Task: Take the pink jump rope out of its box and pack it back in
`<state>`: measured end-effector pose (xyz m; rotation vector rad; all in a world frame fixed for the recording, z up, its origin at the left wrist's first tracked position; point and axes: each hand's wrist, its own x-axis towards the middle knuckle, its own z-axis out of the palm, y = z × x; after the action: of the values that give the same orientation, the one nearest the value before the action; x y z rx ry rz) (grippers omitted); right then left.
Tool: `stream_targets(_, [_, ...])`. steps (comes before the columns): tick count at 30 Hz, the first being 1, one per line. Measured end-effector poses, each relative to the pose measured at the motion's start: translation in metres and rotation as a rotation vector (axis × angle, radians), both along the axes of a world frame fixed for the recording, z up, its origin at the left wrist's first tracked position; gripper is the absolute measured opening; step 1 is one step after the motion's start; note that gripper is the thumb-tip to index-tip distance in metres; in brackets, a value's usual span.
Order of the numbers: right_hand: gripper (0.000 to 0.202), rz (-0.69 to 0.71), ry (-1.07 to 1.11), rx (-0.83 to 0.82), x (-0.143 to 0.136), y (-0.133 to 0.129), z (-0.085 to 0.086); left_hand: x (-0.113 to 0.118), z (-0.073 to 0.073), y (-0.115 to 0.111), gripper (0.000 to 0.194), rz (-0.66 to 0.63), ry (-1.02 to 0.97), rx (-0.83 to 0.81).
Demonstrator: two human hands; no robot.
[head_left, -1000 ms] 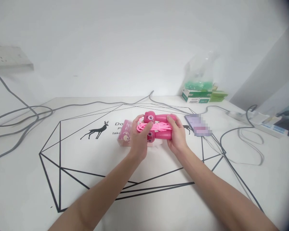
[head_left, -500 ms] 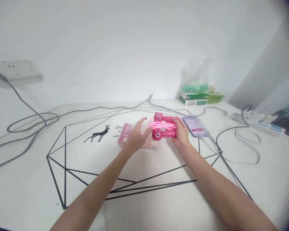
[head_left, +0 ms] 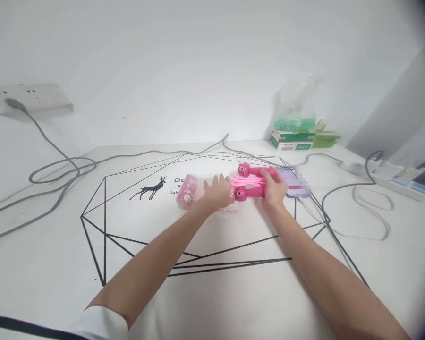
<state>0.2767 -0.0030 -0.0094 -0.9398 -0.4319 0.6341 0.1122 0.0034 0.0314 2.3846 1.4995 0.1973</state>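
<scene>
My right hand is closed round the two dark pink handles of a jump rope, whose light pink cord is bundled between them. The handles' animal-face ends point left. My left hand lies with fingers spread over a clear and pink box on the table, its fingertips close to the rope's left end. Part of the box is hidden under that hand.
A phone lies just right of my right hand. Green and white boxes with a plastic bag stand at the back right. Grey cables cross the table; a power strip is at the right.
My left hand has come down onto the box, its fingers now spread over it. In the view, the jump rope and my right hand are slightly further right. The camera view has shifted a little.
</scene>
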Motion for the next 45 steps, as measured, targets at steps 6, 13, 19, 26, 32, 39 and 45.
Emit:
stream_targets(6, [0.045, -0.014, -0.016, 0.018, 0.005, 0.001, 0.005, 0.011, 0.003, 0.003, 0.091, 0.022, 0.189, -0.064])
stream_targets(13, [0.044, -0.032, 0.021, 0.05, 0.01, 0.002, 0.018, 0.009, 0.007, 0.002, 0.093, -0.009, 0.234, -0.042])
stream_targets(19, [0.044, -0.027, 0.034, 0.1, 0.016, -0.004, 0.036, -0.015, 0.012, -0.005, 0.07, -0.075, 0.097, 0.06])
stream_targets(26, [0.045, -0.02, 0.044, 0.074, 0.005, -0.006, 0.031, -0.047, -0.009, -0.01, 0.061, -0.096, -0.102, 0.307])
stream_targets(32, [0.047, 0.018, 0.027, -0.034, -0.015, 0.0, -0.008, -0.053, -0.025, -0.012, 0.057, -0.086, -0.179, 0.368])
stream_targets(39, [0.044, 0.097, -0.041, -0.031, -0.025, -0.004, -0.02, -0.052, -0.017, -0.012, 0.074, -0.091, -0.21, 0.237])
stream_targets(45, [0.028, 0.245, -0.193, -0.092, -0.024, -0.007, -0.024, -0.063, -0.006, -0.009, 0.079, -0.172, -0.218, 0.076])
